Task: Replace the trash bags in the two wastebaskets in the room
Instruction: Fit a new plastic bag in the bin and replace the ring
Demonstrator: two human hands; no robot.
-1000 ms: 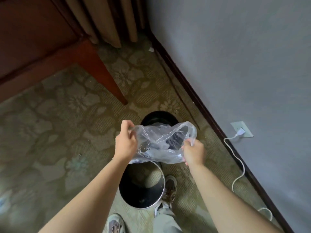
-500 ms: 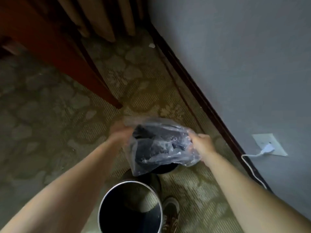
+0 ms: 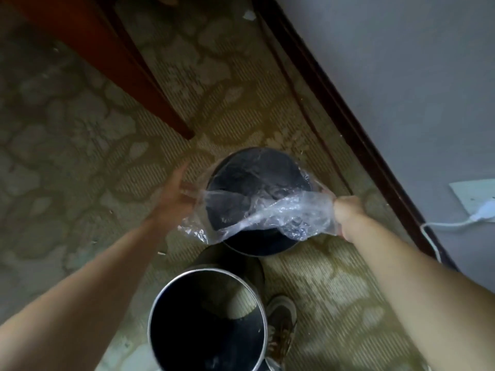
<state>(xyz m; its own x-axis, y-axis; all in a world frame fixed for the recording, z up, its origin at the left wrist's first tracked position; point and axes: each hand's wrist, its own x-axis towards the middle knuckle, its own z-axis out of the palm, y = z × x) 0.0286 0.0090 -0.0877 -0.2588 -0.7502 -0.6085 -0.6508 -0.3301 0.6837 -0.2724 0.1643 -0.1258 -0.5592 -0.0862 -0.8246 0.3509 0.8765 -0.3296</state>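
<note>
A clear plastic trash bag (image 3: 270,212) is stretched open over the mouth of the far black wastebasket (image 3: 257,167). My left hand (image 3: 176,196) grips the bag's left edge beside the basket's left rim. My right hand (image 3: 345,212) grips the bag's right edge at the basket's right rim. A second round wastebasket with a silver rim (image 3: 209,319) stands nearer to me, unlined and dark inside.
A red-brown wooden furniture leg (image 3: 150,87) slants down to the carpet left of the far basket. A dark baseboard (image 3: 348,103) runs along the grey wall at right, with a wall socket (image 3: 474,194) and white cable. My shoe (image 3: 281,322) is beside the near basket.
Both hands have moved down and apart, spreading the bag from a bunched shape over the far basket's opening. The view has tilted further down toward the floor.
</note>
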